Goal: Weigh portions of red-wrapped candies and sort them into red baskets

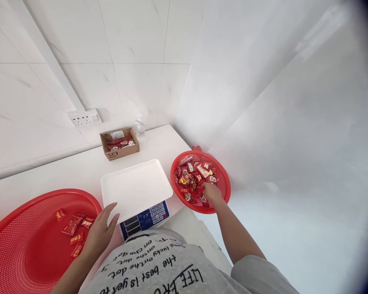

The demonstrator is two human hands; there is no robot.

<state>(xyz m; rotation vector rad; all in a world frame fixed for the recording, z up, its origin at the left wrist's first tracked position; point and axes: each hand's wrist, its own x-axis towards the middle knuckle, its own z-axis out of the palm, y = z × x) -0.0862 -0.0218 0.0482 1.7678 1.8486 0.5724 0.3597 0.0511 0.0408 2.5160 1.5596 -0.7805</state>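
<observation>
My right hand (211, 192) reaches into a small red basket (223, 179) at the table's right end and curls its fingers among several red-wrapped candies (193, 176); what it grips is hidden. My left hand (100, 230) lies open with fingers stretched out, resting at the rim of a large red basket (27, 249), beside the left front corner of a white weighing scale (136, 190). A few red candy packets (75, 230) lie in the large basket just left of that hand. The scale's platter is bare and its blue keypad (145, 218) faces me.
A small open cardboard box (120, 143) with red packets stands at the back of the white table (79, 169). A clear plastic bottle (140, 129) stands beside it by the wall. A wall socket (83, 119) sits above. White tiled walls close in behind and on the right.
</observation>
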